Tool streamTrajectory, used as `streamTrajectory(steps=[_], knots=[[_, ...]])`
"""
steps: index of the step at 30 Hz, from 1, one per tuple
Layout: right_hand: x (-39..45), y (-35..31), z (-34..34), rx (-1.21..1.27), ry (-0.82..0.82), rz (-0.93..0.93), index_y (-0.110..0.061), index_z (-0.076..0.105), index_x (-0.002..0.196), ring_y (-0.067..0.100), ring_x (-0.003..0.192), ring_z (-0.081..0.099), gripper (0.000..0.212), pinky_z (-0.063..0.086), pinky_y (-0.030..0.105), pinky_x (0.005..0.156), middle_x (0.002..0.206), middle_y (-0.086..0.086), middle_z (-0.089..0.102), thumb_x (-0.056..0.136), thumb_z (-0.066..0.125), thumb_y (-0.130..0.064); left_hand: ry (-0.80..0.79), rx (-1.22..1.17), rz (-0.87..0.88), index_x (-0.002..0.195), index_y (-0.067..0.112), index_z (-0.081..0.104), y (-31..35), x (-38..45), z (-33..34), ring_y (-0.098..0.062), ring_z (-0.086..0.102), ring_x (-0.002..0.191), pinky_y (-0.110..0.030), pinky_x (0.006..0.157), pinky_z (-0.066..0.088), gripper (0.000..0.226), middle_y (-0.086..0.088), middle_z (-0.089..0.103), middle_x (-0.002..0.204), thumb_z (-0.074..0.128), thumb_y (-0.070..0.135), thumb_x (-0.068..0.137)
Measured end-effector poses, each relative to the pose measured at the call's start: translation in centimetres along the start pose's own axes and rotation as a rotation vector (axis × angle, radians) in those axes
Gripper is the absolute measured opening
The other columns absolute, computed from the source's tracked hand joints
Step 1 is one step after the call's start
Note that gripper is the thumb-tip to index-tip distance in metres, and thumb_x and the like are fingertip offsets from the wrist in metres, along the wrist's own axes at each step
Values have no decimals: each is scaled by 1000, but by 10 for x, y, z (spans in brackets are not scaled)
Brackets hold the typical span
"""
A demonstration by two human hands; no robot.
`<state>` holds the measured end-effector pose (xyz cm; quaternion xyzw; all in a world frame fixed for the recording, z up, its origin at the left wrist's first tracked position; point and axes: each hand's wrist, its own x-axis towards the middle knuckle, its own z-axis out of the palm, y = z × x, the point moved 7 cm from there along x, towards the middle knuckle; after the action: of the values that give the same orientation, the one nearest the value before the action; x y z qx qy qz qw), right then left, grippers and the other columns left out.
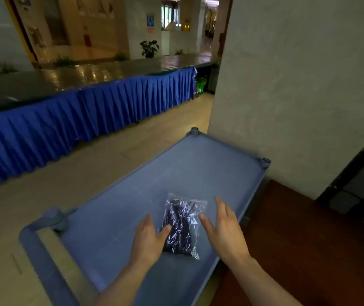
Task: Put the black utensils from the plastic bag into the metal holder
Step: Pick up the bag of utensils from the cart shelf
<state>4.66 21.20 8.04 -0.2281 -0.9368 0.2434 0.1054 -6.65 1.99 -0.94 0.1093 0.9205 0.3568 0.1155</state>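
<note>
bag (182,226) flat on cart (209,164), utensils (180,234) inside | left hand (149,238) spread, thumb touching bag; right hand (225,228) spread, just beside | flanking it, probably to lift | holder not seen

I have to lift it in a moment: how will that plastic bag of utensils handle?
The plastic bag looks thin and crinkled, so probably floppy and slippery. Its dark contents bunch in a lump, likely shifting when lifted. It lies flat on the cart top, so rolling seems unlikely.
</note>
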Motion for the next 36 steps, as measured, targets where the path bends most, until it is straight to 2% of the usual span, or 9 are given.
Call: streamTrajectory(steps=[8, 11, 17, 19, 22, 26, 29, 31, 36], knots=[[20, 26, 66, 182, -162, 238, -14, 25, 156, 31, 140, 45, 72, 40, 42, 111, 154, 13, 44, 100, 53, -49, -91, -50, -139, 120, -5, 58, -8, 36, 30, -38, 59, 121, -39, 101, 48, 53, -23, 64, 120, 68, 40, 94], [30, 34, 84, 224, -208, 278, -13, 25, 156, 32, 137, 47, 72, 40, 42, 110, 152, 14, 46, 100, 56, -46, -90, -27, -193, 128, -4, 57, -11, 51, 38, -33, 61, 115, -36, 100, 45, 59, -21, 64, 130, 66, 43, 94], [53, 53, 112, 304, -246, 341, -9, 30, 152, 35, 123, 58, 68, 48, 40, 100, 140, 20, 56, 99, 59, -39, -60, -48, -247, 122, -4, 59, -13, 76, 53, -31, 60, 109, -36, 94, 47, 55, -20, 63, 128, 65, 43, 95], [58, 56, 120, 343, -254, 375, -9, 31, 152, 36, 126, 57, 67, 47, 38, 101, 143, 20, 55, 99, 60, -38, -47, -68, -264, 115, -3, 62, -12, 81, 57, -30, 61, 103, -38, 94, 49, 50, -20, 65, 121, 67, 42, 94], [63, 58, 129, 405, -241, 404, -10, 33, 150, 36, 126, 57, 65, 46, 37, 101, 142, 21, 56, 98, 63, -33, -25, -93, -292, 101, 1, 65, -12, 86, 60, -29, 64, 90, -35, 80, 51, 42, -17, 70, 103, 71, 41, 91], [65, 61, 135, 416, -216, 413, -10, 38, 146, 33, 122, 59, 62, 46, 33, 96, 141, 17, 57, 95, 68, -27, -3, -116, -315, 92, 5, 68, -14, 87, 62, -28, 66, 81, -32, 71, 51, 34, -11, 72, 90, 75, 37, 88], [65, 60, 137, 428, -226, 404, -13, 39, 147, 20, 99, 58, 63, 43, 25, 84, 140, 12, 58, 93, 71, -23, -10, -170, -333, 87, 6, 72, -17, 88, 62, -29, 71, 79, -37, 73, 57, 26, -11, 74, 84, 79, 31, 85], [66, 60, 137, 413, -229, 388, -13, 39, 146, 16, 93, 54, 65, 41, 23, 81, 140, 10, 57, 92, 73, -21, -25, -184, -339, 77, 9, 69, -19, 88, 62, -26, 68, 70, -36, 68, 55, 23, -8, 71, 75, 81, 27, 83], [70, 62, 140, 382, -236, 389, -10, 43, 145, 30, 117, 61, 69, 49, 34, 98, 136, 15, 60, 86, 78, -16, -48, -218, -353, 52, 17, 48, -24, 88, 60, -19, 49, 51, -27, 54, 39, 46, -1, 51, 53, 84, 17, 80]])
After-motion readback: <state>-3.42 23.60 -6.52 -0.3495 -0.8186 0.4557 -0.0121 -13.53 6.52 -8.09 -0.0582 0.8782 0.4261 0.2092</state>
